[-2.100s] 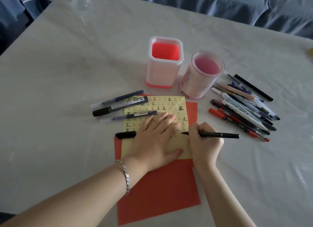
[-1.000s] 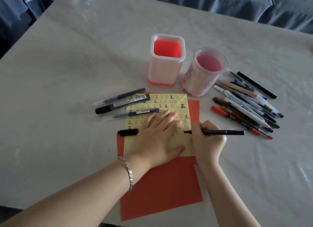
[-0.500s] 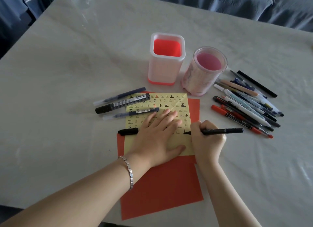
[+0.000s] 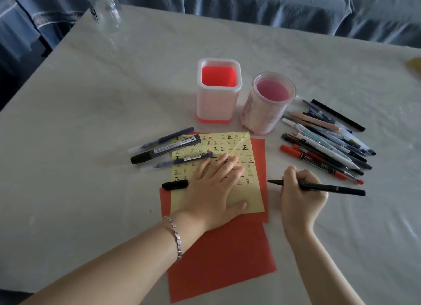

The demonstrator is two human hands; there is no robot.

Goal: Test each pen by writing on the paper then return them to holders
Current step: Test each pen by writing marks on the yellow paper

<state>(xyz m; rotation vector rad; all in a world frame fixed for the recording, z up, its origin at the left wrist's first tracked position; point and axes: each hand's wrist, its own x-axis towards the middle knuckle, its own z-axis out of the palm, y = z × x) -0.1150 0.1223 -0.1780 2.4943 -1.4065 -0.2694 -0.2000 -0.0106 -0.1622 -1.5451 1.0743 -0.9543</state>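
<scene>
Left hand: the left hand (image 4: 214, 190) lies palm down on the yellow paper (image 4: 252, 200), fingers straight and slightly spread, pressing the sheet flat.
Right hand: the right hand (image 4: 300, 197) has its fingers curled round an uncapped black pen (image 4: 330, 187). The barrel runs out to the right and the tip points left, just off the paper's right edge. Whether the tip touches the surface cannot be told.
Paper: rows of small characters, mostly black and a few red, cover the sheet. It rests on a larger red sheet (image 4: 218, 259) on the white table (image 4: 91, 145).
Cap: a black cap (image 4: 175, 184) lies at the paper's left edge, just beside the left hand.
Pens at left: three pens (image 4: 168, 148) lie side by side across the paper's upper left corner.
Pens at right: a loose pile of pens (image 4: 325, 145) spreads over the table right of the holders.
Holders: a square holder (image 4: 216, 106) and a round holder (image 4: 262, 113) stand upright side by side, just beyond the paper.
Wrist: a silver bracelet (image 4: 176, 238) circles the left wrist.
</scene>
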